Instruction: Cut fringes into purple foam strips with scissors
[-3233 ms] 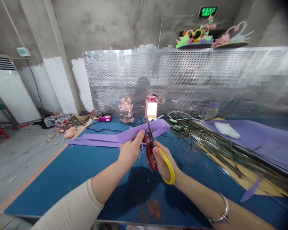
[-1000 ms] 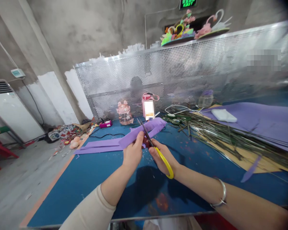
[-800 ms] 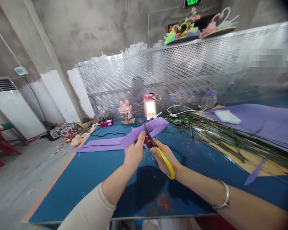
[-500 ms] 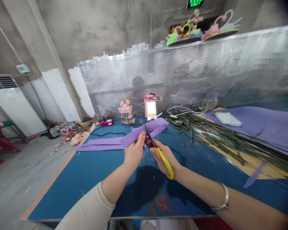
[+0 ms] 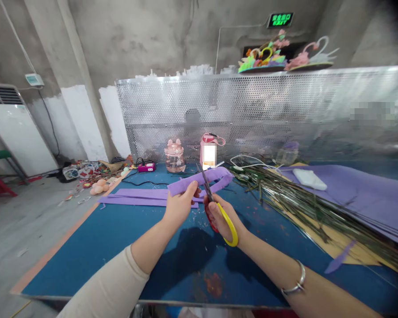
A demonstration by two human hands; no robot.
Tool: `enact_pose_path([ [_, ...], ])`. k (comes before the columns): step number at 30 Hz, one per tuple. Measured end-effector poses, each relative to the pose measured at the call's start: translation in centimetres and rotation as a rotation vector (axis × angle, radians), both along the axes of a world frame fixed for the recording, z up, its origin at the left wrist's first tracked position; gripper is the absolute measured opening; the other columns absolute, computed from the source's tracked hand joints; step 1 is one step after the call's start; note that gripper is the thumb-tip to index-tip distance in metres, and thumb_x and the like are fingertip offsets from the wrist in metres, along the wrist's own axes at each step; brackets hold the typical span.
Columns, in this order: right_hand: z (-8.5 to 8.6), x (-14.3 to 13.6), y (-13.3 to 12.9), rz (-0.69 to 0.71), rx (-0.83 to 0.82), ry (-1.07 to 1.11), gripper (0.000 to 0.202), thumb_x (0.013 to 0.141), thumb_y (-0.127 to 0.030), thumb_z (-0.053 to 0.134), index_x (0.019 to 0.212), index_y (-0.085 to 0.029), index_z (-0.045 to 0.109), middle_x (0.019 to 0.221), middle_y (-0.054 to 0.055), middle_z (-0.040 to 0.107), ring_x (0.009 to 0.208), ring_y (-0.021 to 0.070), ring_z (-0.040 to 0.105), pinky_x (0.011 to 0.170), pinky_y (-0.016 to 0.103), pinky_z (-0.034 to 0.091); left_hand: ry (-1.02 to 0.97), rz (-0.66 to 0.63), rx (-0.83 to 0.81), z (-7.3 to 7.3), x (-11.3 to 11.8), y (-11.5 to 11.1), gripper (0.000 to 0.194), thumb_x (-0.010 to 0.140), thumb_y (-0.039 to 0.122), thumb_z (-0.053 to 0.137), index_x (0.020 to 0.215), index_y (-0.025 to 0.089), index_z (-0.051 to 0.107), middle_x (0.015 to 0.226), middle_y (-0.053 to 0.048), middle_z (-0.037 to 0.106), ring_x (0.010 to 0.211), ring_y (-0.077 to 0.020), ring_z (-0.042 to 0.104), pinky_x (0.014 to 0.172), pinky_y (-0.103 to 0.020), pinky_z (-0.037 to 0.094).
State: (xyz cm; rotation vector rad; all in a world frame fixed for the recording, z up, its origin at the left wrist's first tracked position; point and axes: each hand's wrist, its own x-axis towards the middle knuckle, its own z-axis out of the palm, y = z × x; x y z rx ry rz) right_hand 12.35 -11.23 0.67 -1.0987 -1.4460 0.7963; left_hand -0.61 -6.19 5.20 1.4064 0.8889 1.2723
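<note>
My left hand pinches a purple strip that extends up and to the right and loops back at its far end. In my right hand are scissors with one yellow and one red handle. Their blades point up and away, right beside the held strip; whether they are parted is hard to tell. More long purple strips lie flat on the blue table, left of my left hand.
Behind the strips stand a clear jar, a pink cup and a magenta power socket. Thin green stems, a white packet and a purple sheet cover the table's right side.
The view has shifted slightly. The scissors have drawn back a little from the strip, and their red handle now shows. My left hand still holds the strip.
</note>
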Motion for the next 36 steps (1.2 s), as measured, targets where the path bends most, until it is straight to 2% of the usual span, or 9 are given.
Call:
enact_pose_path([
  [4,-0.49,-0.67,-0.12,0.117,-0.002,0.050,0.064,0.076,-0.077,0.036,0.105,-0.020,0.043,0.064,-0.003,0.047,0.046,0.0112,0.043,0.040,0.025,0.040,-0.003,0.054,0.002,0.09,0.03,0.00,0.032,0.076,0.043,0.055,0.070,0.014,0.067,0.068,-0.005,0.069,0.062,-0.0143,0.062,0.050,-0.022,0.045],
  [7,-0.75,-0.95,-0.30,0.158,0.010,0.089,0.068,0.074,-0.077,0.040,0.114,-0.021,0.041,0.083,0.005,0.056,0.068,0.0185,0.057,0.056,0.031,0.050,-0.017,0.076,-0.009,0.43,0.03,-0.19,0.030,0.076,0.040,0.055,0.067,0.014,0.067,0.067,-0.005,0.069,0.062,-0.0148,0.062,0.050,-0.022,0.046],
  [10,-0.70,-0.76,-0.38,0.175,0.017,0.098,0.065,0.075,-0.073,0.046,0.114,-0.021,0.044,0.091,0.008,0.057,0.083,0.0233,0.060,0.072,0.037,0.052,-0.025,0.075,0.003,0.63,-0.01,-0.40,0.031,0.076,0.041,0.055,0.067,0.014,0.067,0.068,-0.006,0.070,0.061,-0.0150,0.063,0.051,-0.022,0.047],
  [14,-0.38,-0.47,-0.34,0.163,0.032,0.058,0.062,0.073,-0.072,0.051,0.109,-0.021,0.046,0.092,0.008,0.054,0.086,0.0241,0.058,0.081,0.039,0.050,0.021,0.071,0.044,0.36,-0.06,-0.49,0.033,0.078,0.044,0.053,0.069,0.016,0.068,0.068,-0.004,0.071,0.061,-0.0150,0.063,0.052,-0.023,0.048],
  [19,-0.15,-0.41,-0.36,0.125,0.048,0.036,0.057,0.077,-0.070,0.046,0.106,-0.021,0.045,0.084,0.004,0.050,0.074,0.0193,0.054,0.069,0.033,0.050,0.070,0.049,0.142,-0.11,0.12,-0.51,0.030,0.079,0.042,0.053,0.069,0.019,0.069,0.069,-0.003,0.071,0.066,-0.0162,0.066,0.063,-0.025,0.050],
  [24,-0.07,-0.26,-0.52,0.077,0.053,-0.022,0.060,0.078,-0.074,0.038,0.101,-0.019,0.047,0.067,-0.001,0.046,0.053,0.0141,0.043,0.050,0.029,0.042,0.010,0.005,0.114,-0.04,0.28,-0.69,0.029,0.079,0.040,0.053,0.073,0.017,0.069,0.072,-0.004,0.072,0.066,-0.0162,0.066,0.060,-0.024,0.050],
  [36,0.06,-0.54,-0.80,0.080,0.029,0.060,0.054,0.080,-0.071,0.040,0.096,-0.020,0.047,0.060,-0.005,0.036,0.045,0.0103,0.033,0.041,0.025,0.031,0.010,-0.012,0.138,-0.09,0.23,-0.59,0.031,0.081,0.041,0.052,0.070,0.017,0.068,0.068,-0.004,0.071,0.065,-0.0152,0.065,0.061,-0.024,0.049],
])
